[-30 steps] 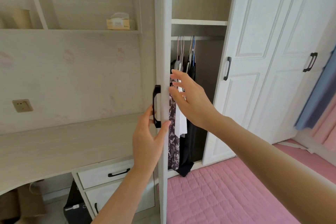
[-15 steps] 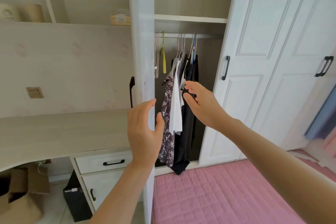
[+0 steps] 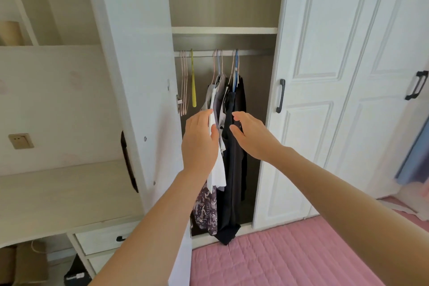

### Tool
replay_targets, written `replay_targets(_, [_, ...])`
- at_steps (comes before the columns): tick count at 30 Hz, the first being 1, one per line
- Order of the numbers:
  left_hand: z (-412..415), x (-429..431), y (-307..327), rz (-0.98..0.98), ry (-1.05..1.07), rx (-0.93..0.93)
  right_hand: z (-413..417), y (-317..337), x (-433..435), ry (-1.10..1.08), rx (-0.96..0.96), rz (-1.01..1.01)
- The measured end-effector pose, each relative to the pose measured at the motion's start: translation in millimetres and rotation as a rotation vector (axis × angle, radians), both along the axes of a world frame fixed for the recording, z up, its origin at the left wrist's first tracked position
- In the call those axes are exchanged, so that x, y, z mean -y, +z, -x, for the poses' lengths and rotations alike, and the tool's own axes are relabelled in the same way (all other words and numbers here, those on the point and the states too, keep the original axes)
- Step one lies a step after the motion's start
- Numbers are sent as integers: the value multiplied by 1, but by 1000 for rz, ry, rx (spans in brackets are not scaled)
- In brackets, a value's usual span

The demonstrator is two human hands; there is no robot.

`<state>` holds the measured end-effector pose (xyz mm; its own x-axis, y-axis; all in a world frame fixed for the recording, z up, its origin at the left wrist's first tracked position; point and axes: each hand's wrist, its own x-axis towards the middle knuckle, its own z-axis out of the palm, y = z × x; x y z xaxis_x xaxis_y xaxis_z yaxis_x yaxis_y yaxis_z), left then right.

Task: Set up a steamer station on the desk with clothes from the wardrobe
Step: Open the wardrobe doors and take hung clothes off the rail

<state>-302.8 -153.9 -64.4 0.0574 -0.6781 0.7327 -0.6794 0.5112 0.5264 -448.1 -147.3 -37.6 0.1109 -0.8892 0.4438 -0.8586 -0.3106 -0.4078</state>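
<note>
Inside, the clothes (image 3: 226, 146) hung bunched together on the rail (image 3: 253, 52) of the open wardrobe (image 3: 222, 30) compartment: a white top (image 3: 218, 169) at the front, a patterned garment (image 3: 205, 211) showing below it, and a long black piece (image 3: 234, 181) to the right whose hem reached the compartment floor. Left of them on the same rail hung bare pink hangers (image 3: 184, 81) and a yellow hanger (image 3: 193, 81).

Both hands were raised in front of the clothes. The left hand (image 3: 199, 144) was flat, fingers straight and together, its edge against the white top and gripping nothing. The right hand (image 3: 253, 137) was open with loosely bent fingers just beside the black piece; whether its fingertips met the cloth could not be told.

The wardrobe's open door (image 3: 139, 76) stood to the left, edge toward the camera, with the pale wooden desk (image 3: 58, 193) beyond it and a drawer (image 3: 102, 239) beneath. Two closed doors (image 3: 313, 100) stood on the right, above a pink quilted bed cover (image 3: 278, 260).
</note>
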Motion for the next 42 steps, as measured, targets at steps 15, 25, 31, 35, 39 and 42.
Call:
replay_targets(15, [34,207,-21,-274,114,-113,10,11,224,4,-92,-13])
replay_targets(25, [43,268,-33,-272,145,-2,-6,-14,305,-57,-89,11])
replay_targets(31, [45,283,-26,-239,148,57,5,-11,316,-28,7,-33])
replay_targets(35, [51,297,-19,-244,151,127,24,-9,315,-39,20,-73])
replay_targets(39, [64,319,-5,-276,102,105,44,-5,316,-99,14,-89])
replay_targets(42, [74,337,8,-303,30,48,50,-1,318,-181,10,-88])
